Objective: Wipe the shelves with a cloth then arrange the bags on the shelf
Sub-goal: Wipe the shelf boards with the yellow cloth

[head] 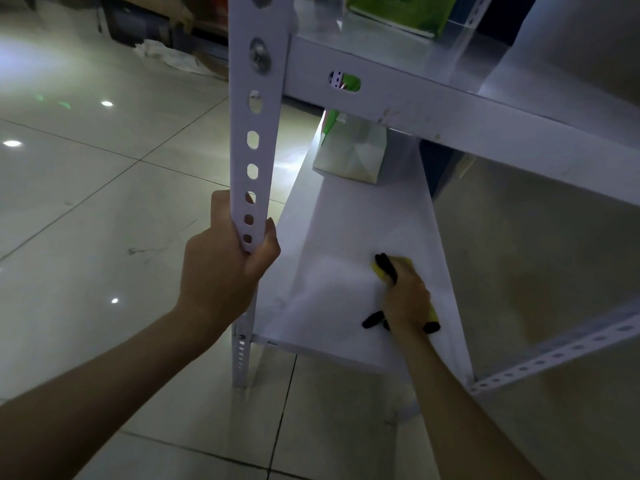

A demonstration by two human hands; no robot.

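Left hand: you are gripping the white perforated steel upright of the shelving unit with your left hand, fingers curled round its edge, steadying the frame.
Right hand: your right hand is clamping down on the yellow cloth with black patches, pressing it flat against the surface.
Lower shelf: you are wiping the white lower shelf board near its front; this step looks to be underway, not finished.
Bags: one white-and-green paper bag is sitting at the far end of that board; another green bag is standing on the upper shelf.
Remaining: judging from this, you are yet to finish wiping and arrange the bags.
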